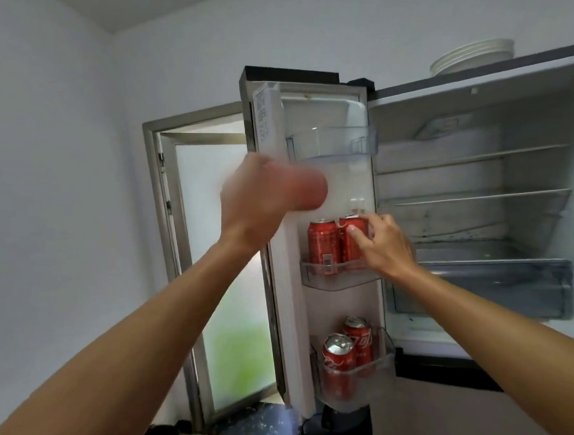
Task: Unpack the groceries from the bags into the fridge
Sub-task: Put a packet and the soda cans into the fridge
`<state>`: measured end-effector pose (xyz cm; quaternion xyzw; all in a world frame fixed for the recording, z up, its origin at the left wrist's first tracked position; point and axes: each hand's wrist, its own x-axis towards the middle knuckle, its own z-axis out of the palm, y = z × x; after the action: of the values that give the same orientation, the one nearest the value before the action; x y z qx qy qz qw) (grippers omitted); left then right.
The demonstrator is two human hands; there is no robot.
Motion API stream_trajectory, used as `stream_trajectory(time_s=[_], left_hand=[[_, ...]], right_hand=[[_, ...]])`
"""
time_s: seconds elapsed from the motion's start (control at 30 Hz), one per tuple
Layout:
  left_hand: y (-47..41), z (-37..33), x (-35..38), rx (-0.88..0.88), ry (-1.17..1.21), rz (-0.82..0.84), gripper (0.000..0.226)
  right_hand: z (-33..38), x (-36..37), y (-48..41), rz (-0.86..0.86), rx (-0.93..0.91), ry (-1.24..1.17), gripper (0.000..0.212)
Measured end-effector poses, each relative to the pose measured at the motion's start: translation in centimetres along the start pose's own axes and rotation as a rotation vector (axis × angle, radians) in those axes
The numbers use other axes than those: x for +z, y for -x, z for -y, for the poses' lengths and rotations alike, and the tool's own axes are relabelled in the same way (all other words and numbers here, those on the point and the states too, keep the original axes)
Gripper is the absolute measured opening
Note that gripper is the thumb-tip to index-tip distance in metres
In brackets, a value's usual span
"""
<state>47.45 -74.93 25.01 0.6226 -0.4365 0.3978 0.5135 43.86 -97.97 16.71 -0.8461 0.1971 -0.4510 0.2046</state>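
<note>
The fridge door stands open with three clear bins. In the middle bin two red soda cans stand side by side: the left can, and the right can, which my right hand grips from the right. My left hand is raised in front of the door's upper part. It is motion-blurred and closed around something red, apparently another red can. Two more red cans stand in the bottom bin. The top bin holds nothing.
The fridge's main compartment has bare wire shelves and a clear drawer below. Stacked white plates sit on top of the fridge. A frosted window lies behind the door at the left. Dark objects are at the bottom edge.
</note>
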Motion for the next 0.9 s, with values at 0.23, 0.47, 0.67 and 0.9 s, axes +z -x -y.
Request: stream_trajectory(time_s=[0.23, 0.47, 0.67, 0.9], left_hand=[[-12.1, -4.5, 4.7, 0.164, -0.092, -0.044, 0.048], [-14.6, -2.2, 9.9, -0.025, -0.195, 0.160, 0.045], [-15.4, -0.4, 12.3, -0.114, -0.264, 0.207, 0.041], [-15.3, 0.5, 13.2, -0.127, -0.493, 0.215, 0.038]], right_hand=[[-2.3, -1.0, 2.0, 0.156, 0.036, 0.131, 0.049], [-3.3, -1.6, 2.0, 0.223, -0.027, 0.231, 0.051], [-4.4, 0.0, 1.7, 0.209, -0.131, 0.252, 0.054], [-5.9, 1.3, 1.9, 0.147, -0.234, 0.218, 0.049]])
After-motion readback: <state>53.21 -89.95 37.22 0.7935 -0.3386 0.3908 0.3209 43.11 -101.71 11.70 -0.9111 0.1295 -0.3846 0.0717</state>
